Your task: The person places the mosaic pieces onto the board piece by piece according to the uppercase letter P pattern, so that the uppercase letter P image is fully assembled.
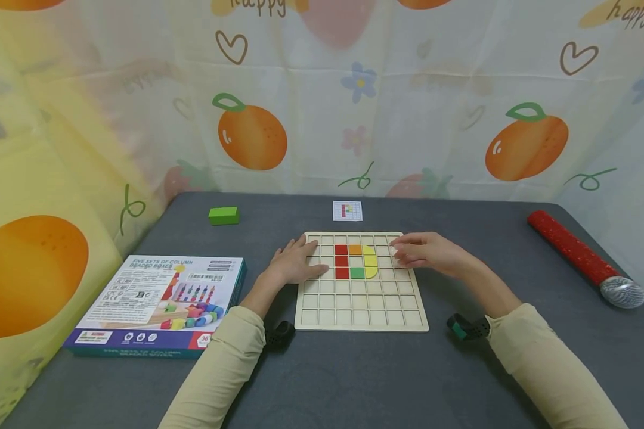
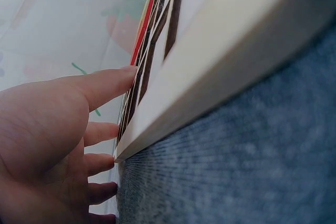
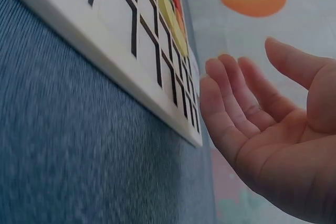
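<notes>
A pale square-grid board (image 1: 359, 302) lies flat on the table in the head view. In its upper middle sit three red squares (image 1: 341, 261) in a column, an orange square (image 1: 355, 249), a green square (image 1: 356, 273) and a column of yellow pieces (image 1: 370, 260), the lowest with a rounded corner. My left hand (image 1: 292, 263) rests at the board's left edge, fingers spread, thumb tip on the grid. Over the upper right edge is my right hand (image 1: 434, 253), its fingers loosely bent; in the right wrist view the palm (image 3: 283, 145) shows nothing in it.
Behind the board lies a small pattern card (image 1: 347, 211). A green block (image 1: 224, 215) stands at the back left, and a flat beaded-toy box (image 1: 155, 304) lies at the left. On the right is a red microphone (image 1: 585, 256). A printed curtain (image 1: 322, 119) hangs behind the table.
</notes>
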A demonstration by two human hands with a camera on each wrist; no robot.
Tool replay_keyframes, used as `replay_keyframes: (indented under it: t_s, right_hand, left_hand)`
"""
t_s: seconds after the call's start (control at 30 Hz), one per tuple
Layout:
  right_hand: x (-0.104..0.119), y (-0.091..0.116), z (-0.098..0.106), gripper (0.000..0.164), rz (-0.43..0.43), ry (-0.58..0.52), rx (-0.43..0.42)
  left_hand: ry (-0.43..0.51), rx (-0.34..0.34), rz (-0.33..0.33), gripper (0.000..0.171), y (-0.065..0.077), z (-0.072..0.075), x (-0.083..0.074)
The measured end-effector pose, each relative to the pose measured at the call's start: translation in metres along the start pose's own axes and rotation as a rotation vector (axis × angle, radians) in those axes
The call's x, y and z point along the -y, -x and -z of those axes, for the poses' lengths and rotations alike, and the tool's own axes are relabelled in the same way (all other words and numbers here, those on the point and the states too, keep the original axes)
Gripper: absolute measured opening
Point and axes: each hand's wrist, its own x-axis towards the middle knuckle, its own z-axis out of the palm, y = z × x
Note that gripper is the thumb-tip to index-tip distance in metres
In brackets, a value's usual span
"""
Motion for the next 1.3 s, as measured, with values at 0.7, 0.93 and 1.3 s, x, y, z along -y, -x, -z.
replay_keyframes:
  t_s: [0.7, 0.93, 1.3]
  right_hand:
    - [-0.027, 0.031, 0.037, 0.058, 0.027, -0.156, -0.162]
    - [-0.035, 0.043, 0.053, 0.065, 0.020, -0.193, -0.216]
    - [-0.052, 0.047, 0.070, 0.068, 0.052, -0.148, -0.257]
  left_hand:
    - [-0.001, 0.011, -0.010, 0.074, 0.003, 0.001, -0.004]
    - [-0.005, 0.013, -0.011, 0.074, 0.003, 0.001, -0.003]
    - [0.003, 0.023, -0.008, 0.074, 0.002, 0.002, 0.000]
